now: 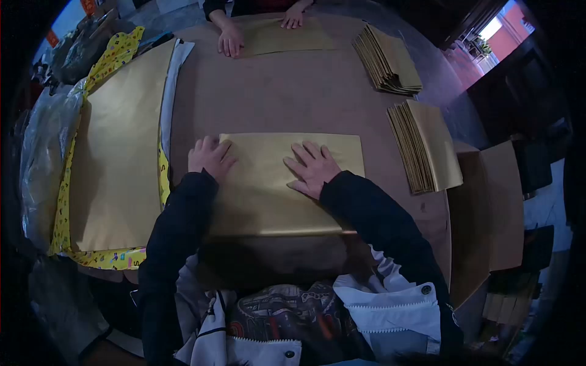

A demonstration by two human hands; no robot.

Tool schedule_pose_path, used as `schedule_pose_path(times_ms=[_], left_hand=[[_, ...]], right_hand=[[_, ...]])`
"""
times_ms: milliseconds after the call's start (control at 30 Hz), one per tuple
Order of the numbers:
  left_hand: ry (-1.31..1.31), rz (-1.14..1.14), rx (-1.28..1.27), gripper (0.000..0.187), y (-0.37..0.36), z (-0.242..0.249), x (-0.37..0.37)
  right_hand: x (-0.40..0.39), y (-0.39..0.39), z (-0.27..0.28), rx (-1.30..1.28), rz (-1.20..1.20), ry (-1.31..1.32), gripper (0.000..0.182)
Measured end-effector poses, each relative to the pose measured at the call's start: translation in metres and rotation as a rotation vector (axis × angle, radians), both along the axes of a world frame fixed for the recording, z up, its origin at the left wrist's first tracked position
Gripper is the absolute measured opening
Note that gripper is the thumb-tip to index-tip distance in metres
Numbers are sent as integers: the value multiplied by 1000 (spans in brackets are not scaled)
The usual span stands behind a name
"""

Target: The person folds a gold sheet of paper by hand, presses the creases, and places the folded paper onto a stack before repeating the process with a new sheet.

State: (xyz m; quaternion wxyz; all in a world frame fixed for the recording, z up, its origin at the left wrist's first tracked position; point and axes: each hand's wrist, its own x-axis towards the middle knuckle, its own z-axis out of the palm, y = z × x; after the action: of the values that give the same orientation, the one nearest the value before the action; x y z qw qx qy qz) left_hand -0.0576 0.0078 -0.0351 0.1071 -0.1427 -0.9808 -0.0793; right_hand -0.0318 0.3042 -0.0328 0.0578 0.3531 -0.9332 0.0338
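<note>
A sheet of gold paper (pixel 262 189) lies on the table in front of me, with what looks like a fold along its near edge. My left hand (pixel 210 157) rests at the sheet's upper left corner, its fingers apart and slightly bent. On the right half of the same sheet, my right hand (pixel 314 169) lies flat with spread fingers. Neither hand holds anything. To my left is a large stack of flat gold paper (pixel 122 146) on yellow patterned wrapping (pixel 64 219).
Two bundles of folded gold paper, a near one (pixel 430 146) and a far one (pixel 387 61), sit along the table's right side. Across the table (pixel 274 94), another person's hands (pixel 231 41) press on a gold sheet (pixel 299 36). An open cardboard box (pixel 503 207) stands at the right edge.
</note>
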Motion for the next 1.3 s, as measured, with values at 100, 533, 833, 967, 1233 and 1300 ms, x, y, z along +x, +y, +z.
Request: schedule_pose_path(times_ms=[100,533,833,967,1233,1300], left_hand=[[3,4,-32,42,5,10,7],[-296,-211,-90,60,32,19,74],[-457,252,1006,30,-49,13,119],[-978,231,1138,23,-58,10,162],[-1012,219,1453,25,-51,7,163],[-1020,141,1495,27,-46,4,165]], right_hand=[[-1,5,-11,29,-55,-124,64],[-16,-41,17,149,45,-66,62],[-22,-57,-15,76,32,-176,64],[-23,-57,-14,125,22,-200,65],[-24,-59,-12,140,5,-235,66],[-24,-60,-12,150,-1,-240,67]])
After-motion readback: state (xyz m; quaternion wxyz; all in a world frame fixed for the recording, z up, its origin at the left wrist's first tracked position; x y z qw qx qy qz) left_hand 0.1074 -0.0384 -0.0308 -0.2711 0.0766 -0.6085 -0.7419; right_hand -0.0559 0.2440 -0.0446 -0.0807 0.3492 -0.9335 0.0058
